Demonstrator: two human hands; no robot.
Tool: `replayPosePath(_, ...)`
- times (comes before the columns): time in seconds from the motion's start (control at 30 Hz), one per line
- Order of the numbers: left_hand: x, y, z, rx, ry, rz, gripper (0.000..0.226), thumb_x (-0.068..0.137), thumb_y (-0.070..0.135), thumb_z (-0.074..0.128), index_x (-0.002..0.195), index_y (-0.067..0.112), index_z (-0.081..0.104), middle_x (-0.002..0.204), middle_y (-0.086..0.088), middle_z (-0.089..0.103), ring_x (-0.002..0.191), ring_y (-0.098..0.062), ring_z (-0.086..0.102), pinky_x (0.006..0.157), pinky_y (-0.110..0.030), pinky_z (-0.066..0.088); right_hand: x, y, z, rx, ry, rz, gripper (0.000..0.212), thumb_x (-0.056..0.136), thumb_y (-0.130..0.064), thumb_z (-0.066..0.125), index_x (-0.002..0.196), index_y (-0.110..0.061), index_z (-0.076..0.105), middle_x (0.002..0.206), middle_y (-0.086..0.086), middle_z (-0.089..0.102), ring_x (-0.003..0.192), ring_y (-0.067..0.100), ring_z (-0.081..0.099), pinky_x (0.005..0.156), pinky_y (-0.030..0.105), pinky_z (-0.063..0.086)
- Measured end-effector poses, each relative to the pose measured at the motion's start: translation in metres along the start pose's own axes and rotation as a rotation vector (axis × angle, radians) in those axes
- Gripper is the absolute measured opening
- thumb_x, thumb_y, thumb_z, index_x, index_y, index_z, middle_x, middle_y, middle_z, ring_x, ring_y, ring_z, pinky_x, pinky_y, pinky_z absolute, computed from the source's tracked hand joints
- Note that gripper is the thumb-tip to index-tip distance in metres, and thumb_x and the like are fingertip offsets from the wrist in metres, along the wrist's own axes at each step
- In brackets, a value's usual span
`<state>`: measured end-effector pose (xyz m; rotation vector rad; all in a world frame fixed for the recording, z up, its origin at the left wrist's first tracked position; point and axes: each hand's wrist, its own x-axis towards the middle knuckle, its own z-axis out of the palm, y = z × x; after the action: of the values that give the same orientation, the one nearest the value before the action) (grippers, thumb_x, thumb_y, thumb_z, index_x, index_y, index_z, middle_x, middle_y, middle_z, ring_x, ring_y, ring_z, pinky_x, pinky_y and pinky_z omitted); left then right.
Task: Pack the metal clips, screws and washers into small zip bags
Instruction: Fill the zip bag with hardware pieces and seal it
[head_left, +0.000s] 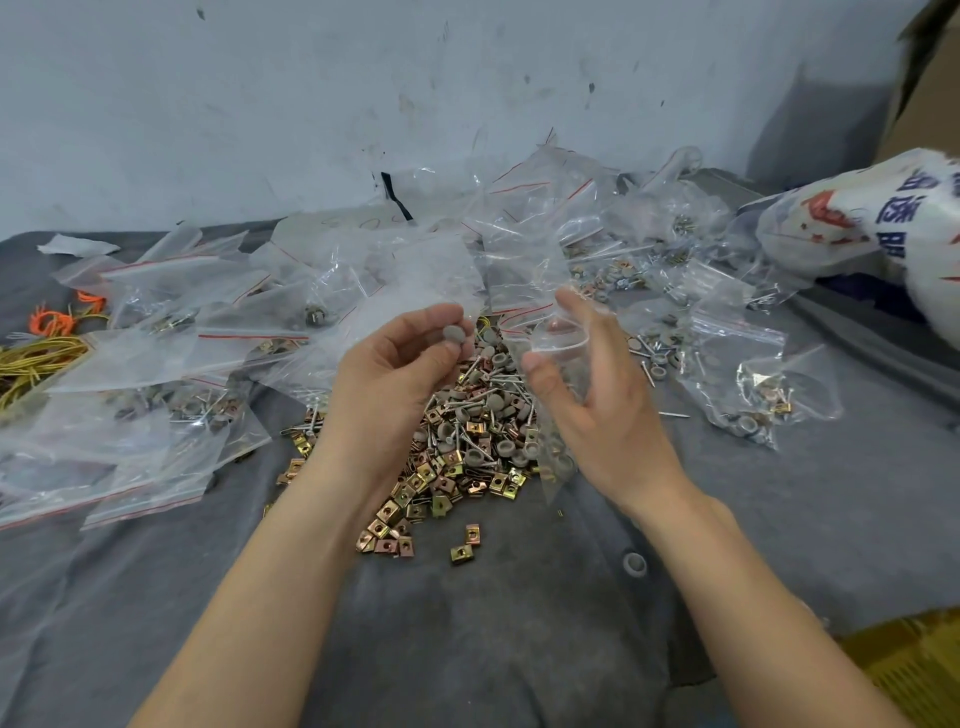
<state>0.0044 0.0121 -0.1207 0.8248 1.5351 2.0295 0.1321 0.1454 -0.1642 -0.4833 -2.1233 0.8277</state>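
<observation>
A heap of brass-coloured metal clips, grey washers and screws (462, 441) lies on the grey cloth (467, 623) in the middle. My left hand (395, 364) is raised over the heap and pinches a grey washer (453, 334) between thumb and fingertips. My right hand (592, 384) holds a small clear zip bag (550, 353) with its mouth held open toward the washer; the bag hangs down over the heap.
Filled and empty zip bags (156, 364) cover the cloth at left and at the back; another filled bag (748, 374) lies at right. Yellow and orange ties (41, 343) sit at far left. A printed white sack (883, 223) is at upper right. A loose washer (634, 563) lies near my right forearm.
</observation>
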Motion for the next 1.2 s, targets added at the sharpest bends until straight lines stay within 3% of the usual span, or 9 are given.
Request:
replayPosePath(0.13, -0.002, 0.021, 0.007, 0.346, 0.001, 0.231, 0.022, 0.094, 0.013, 0.065, 0.114, 0.022, 0.068, 0.099, 0.011, 0.076, 0.095, -0.001, 0.069, 0.080, -0.014, 0.052, -0.003, -0.003, 0.002, -0.018, -0.045, 0.021, 0.067, 0.095, -0.074, 0.039, 0.151, -0.038, 0.025, 0.143, -0.011, 0.045, 0.132, 0.002, 0.042, 0.108, 0.031, 0.036)
replayPosePath(0.23, -0.004, 0.027, 0.013, 0.477, -0.006, 0.302, 0.022, 0.095, 0.019, 0.065, 0.114, 0.029, 0.066, 0.096, 0.017, 0.075, 0.095, 0.004, 0.067, 0.077, -0.011, 0.048, -0.005, -0.007, 0.004, -0.006, -0.074, 0.011, 0.066, 0.095, -0.074, 0.039, 0.150, -0.042, 0.024, 0.139, -0.015, 0.045, 0.128, -0.001, 0.044, 0.107, 0.038, 0.041)
replayPosePath(0.4, -0.006, 0.025, 0.019, 0.583, -0.060, 0.290, 0.026, 0.097, 0.019, 0.061, 0.122, 0.028, 0.063, 0.100, 0.017, 0.074, 0.096, 0.004, 0.067, 0.085, -0.025, 0.052, -0.006, -0.011, 0.010, 0.012, -0.098, -0.012, 0.063, 0.096, -0.067, 0.045, 0.151, -0.042, 0.024, 0.140, -0.016, 0.044, 0.126, -0.003, 0.045, 0.106, 0.032, 0.039)
replayPosePath(0.57, -0.003, 0.025, 0.010, 0.578, -0.042, 0.300, 0.022, 0.099, 0.027, 0.058, 0.120, 0.032, 0.061, 0.105, 0.016, 0.072, 0.100, 0.005, 0.064, 0.079, -0.018, 0.049, -0.005, -0.012, 0.010, 0.039, -0.097, -0.003, 0.067, 0.094, -0.074, 0.042, 0.150, -0.043, 0.024, 0.140, -0.019, 0.044, 0.126, -0.011, 0.042, 0.103, 0.026, 0.038)
replayPosePath(0.73, 0.002, 0.018, -0.008, 0.580, 0.035, 0.236, 0.022, 0.102, 0.027, 0.052, 0.121, 0.023, 0.061, 0.097, 0.013, 0.073, 0.094, 0.001, 0.066, 0.088, -0.028, 0.052, -0.002, -0.011, 0.006, 0.155, -0.055, 0.057, 0.069, 0.092, -0.076, 0.046, 0.150, -0.043, 0.030, 0.133, -0.048, 0.036, 0.135, -0.018, 0.031, 0.103, 0.009, 0.026)
replayPosePath(0.87, 0.003, 0.001, -0.019, 0.626, 0.047, 0.145, 0.026, 0.103, 0.029, 0.047, 0.125, 0.021, 0.060, 0.096, 0.012, 0.072, 0.089, 0.005, 0.065, 0.083, -0.019, 0.050, 0.003, -0.014, -0.005, 0.416, 0.031, 0.173, 0.064, 0.090, -0.068, 0.055, 0.146, -0.040, 0.043, 0.125, -0.015, 0.068, 0.100, -0.014, 0.062, 0.081, 0.006, 0.046)
replayPosePath(1.0, 0.002, -0.018, -0.024, 0.722, -0.024, 0.067, 0.026, 0.102, 0.033, 0.048, 0.125, 0.025, 0.058, 0.096, 0.011, 0.073, 0.089, -0.002, 0.066, 0.082, -0.024, 0.052, 0.009, -0.015, -0.016, 0.596, 0.084, 0.302, 0.067, 0.083, -0.069, 0.058, 0.136, -0.027, 0.058, 0.120, -0.017, 0.070, 0.116, 0.009, 0.066, 0.101, 0.047, 0.051)
replayPosePath(1.07, 0.000, -0.026, -0.025, 0.824, -0.083, 0.055, 0.026, 0.102, 0.036, 0.048, 0.125, 0.029, 0.058, 0.098, 0.015, 0.071, 0.088, 0.001, 0.065, 0.077, -0.020, 0.052, 0.010, -0.017, -0.019, 0.685, 0.087, 0.342, 0.045, 0.085, -0.066, 0.062, 0.114, -0.033, 0.070, 0.122, -0.011, 0.070, 0.121, 0.018, 0.064, 0.108, 0.059, 0.044)
replayPosePath(1.2, -0.003, -0.035, -0.023, 1.078, -0.222, 0.103, 0.035, 0.102, 0.036, 0.047, 0.135, 0.026, 0.053, 0.119, 0.014, 0.059, 0.111, -0.004, 0.056, 0.089, -0.017, 0.043, 0.013, -0.020, -0.022, 0.866, 0.116, 0.384, 0.030, 0.095, -0.049, 0.054, 0.108, -0.026, 0.068, 0.119, -0.003, 0.073, 0.108, 0.019, 0.071, 0.094, 0.046, 0.054)
